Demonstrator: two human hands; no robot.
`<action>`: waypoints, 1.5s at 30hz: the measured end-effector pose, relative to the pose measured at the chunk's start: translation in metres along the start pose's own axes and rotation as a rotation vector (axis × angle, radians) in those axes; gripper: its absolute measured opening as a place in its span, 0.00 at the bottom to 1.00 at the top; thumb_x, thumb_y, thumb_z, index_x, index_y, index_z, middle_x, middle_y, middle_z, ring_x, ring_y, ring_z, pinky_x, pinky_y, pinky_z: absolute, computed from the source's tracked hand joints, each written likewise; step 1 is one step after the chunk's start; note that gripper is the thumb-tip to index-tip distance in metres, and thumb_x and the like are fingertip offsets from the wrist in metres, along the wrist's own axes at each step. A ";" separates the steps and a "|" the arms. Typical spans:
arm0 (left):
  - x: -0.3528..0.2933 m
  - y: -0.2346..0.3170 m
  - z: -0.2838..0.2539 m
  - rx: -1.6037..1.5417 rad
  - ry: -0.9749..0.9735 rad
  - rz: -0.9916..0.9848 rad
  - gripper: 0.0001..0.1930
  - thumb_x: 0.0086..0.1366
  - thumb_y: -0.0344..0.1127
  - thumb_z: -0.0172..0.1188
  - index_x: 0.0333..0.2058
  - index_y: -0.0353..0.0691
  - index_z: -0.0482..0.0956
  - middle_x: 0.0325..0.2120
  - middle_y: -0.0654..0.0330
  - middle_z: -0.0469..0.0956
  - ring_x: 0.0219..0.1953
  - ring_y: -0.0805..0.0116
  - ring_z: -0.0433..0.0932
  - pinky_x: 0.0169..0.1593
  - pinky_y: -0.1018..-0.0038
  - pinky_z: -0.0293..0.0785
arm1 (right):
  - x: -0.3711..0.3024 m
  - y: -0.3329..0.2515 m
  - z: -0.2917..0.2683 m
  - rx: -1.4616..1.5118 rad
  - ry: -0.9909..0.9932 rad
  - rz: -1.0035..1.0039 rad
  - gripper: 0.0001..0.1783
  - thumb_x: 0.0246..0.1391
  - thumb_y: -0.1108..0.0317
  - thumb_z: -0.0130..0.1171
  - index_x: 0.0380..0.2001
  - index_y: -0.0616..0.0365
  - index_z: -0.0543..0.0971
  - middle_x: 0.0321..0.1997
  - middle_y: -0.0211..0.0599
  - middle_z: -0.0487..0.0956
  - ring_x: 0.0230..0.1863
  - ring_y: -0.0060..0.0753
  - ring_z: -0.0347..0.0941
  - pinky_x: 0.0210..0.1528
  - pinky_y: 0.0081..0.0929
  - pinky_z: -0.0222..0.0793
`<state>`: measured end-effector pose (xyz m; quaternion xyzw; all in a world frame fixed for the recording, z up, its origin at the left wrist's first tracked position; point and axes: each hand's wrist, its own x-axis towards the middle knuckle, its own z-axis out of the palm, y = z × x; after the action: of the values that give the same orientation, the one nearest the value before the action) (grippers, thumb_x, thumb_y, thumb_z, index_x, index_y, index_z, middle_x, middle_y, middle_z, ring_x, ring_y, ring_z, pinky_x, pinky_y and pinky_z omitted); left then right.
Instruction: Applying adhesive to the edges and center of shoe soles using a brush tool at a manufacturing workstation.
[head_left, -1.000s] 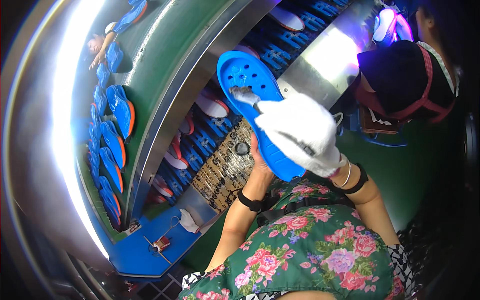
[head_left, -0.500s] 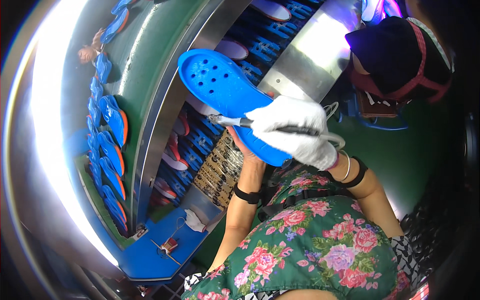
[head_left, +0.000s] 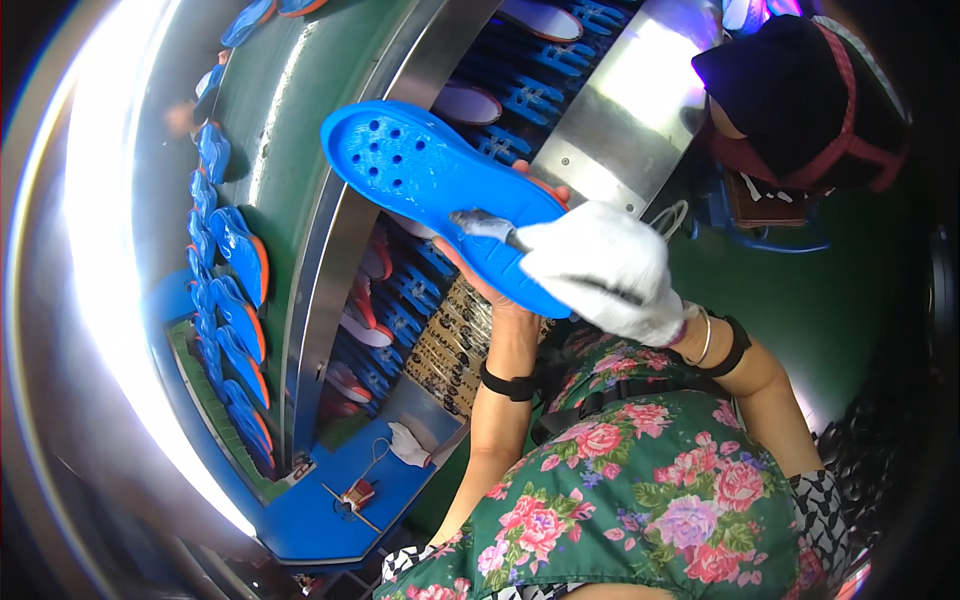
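A blue shoe sole [head_left: 400, 185] with a raised rim and a group of small holes at its wide end lies tilted across my left hand [head_left: 482, 283]. That bare hand grips it from beneath, fingertips showing past the far edge. My right hand [head_left: 605, 270], in a white knitted glove, is closed around the handle of a brush [head_left: 484, 226]. The brush's tip rests over the sole's narrow middle part, where the surface looks wet and shiny. The gloved fingers hide most of the handle and part of the sole's other end.
At left, a green conveyor belt [head_left: 285, 130] carries several blue soles with orange edges [head_left: 243, 258]. Soles on blue racks [head_left: 405, 280] sit beneath its metal edge. A blue tabletop [head_left: 320, 525] holds a white glove [head_left: 408, 445] and a small red object [head_left: 358, 493]. A co-worker [head_left: 800, 110] sits at upper right.
The brush tip has moved from the sole's side edge inward onto its middle. The sole has turned slightly, its holed end shifting left. The soles on the belt have shifted in view.
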<state>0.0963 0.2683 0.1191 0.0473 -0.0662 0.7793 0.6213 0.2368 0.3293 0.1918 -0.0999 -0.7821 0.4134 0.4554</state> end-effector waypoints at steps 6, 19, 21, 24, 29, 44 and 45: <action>0.008 0.023 -0.009 0.223 -0.103 -0.130 0.63 0.51 0.83 0.59 0.71 0.37 0.56 0.60 0.41 0.73 0.62 0.37 0.72 0.60 0.36 0.72 | -0.006 0.000 0.001 0.267 -0.103 0.040 0.10 0.48 0.75 0.71 0.36 0.56 0.89 0.42 0.41 0.87 0.40 0.41 0.84 0.45 0.36 0.79; 0.002 0.013 0.007 0.183 0.012 -0.035 0.64 0.52 0.83 0.59 0.73 0.37 0.52 0.62 0.48 0.73 0.64 0.41 0.71 0.61 0.38 0.72 | -0.008 0.005 -0.021 0.129 -0.144 0.087 0.09 0.50 0.76 0.70 0.36 0.54 0.88 0.43 0.41 0.87 0.40 0.42 0.83 0.43 0.36 0.79; 0.005 0.013 0.008 0.184 0.023 -0.048 0.64 0.53 0.83 0.59 0.73 0.37 0.52 0.62 0.48 0.72 0.64 0.40 0.71 0.60 0.39 0.73 | -0.015 0.007 -0.015 -0.036 -0.197 -0.175 0.11 0.50 0.76 0.70 0.38 0.54 0.88 0.45 0.40 0.87 0.41 0.40 0.83 0.43 0.36 0.79; 0.003 0.016 0.009 0.185 0.046 -0.021 0.65 0.52 0.83 0.60 0.73 0.37 0.51 0.62 0.45 0.71 0.62 0.37 0.72 0.56 0.42 0.78 | -0.028 -0.001 -0.010 0.169 -0.285 -0.080 0.12 0.48 0.75 0.72 0.38 0.53 0.88 0.44 0.38 0.88 0.41 0.40 0.84 0.43 0.35 0.80; -0.002 0.031 0.006 0.187 0.004 -0.153 0.65 0.51 0.80 0.63 0.73 0.35 0.53 0.61 0.43 0.70 0.57 0.41 0.72 0.56 0.48 0.75 | -0.018 0.015 -0.013 0.183 -0.177 0.110 0.07 0.48 0.74 0.73 0.33 0.54 0.88 0.42 0.38 0.88 0.39 0.39 0.83 0.41 0.34 0.79; 0.005 0.057 -0.009 0.192 0.095 -0.390 0.63 0.54 0.73 0.64 0.75 0.37 0.46 0.71 0.41 0.56 0.62 0.28 0.69 0.60 0.41 0.75 | -0.027 -0.002 -0.011 0.219 -0.375 0.056 0.09 0.47 0.73 0.74 0.35 0.54 0.88 0.41 0.37 0.87 0.38 0.39 0.83 0.39 0.32 0.79; 0.002 0.058 -0.008 0.196 0.099 -0.381 0.63 0.54 0.73 0.64 0.75 0.37 0.46 0.71 0.41 0.56 0.62 0.28 0.69 0.60 0.41 0.75 | -0.027 -0.002 -0.011 0.350 -0.388 0.158 0.07 0.48 0.73 0.74 0.33 0.54 0.88 0.39 0.36 0.87 0.39 0.38 0.84 0.40 0.33 0.80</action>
<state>0.0390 0.2586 0.1090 0.0805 0.0505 0.6519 0.7523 0.2617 0.3200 0.1787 0.0009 -0.7612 0.5879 0.2738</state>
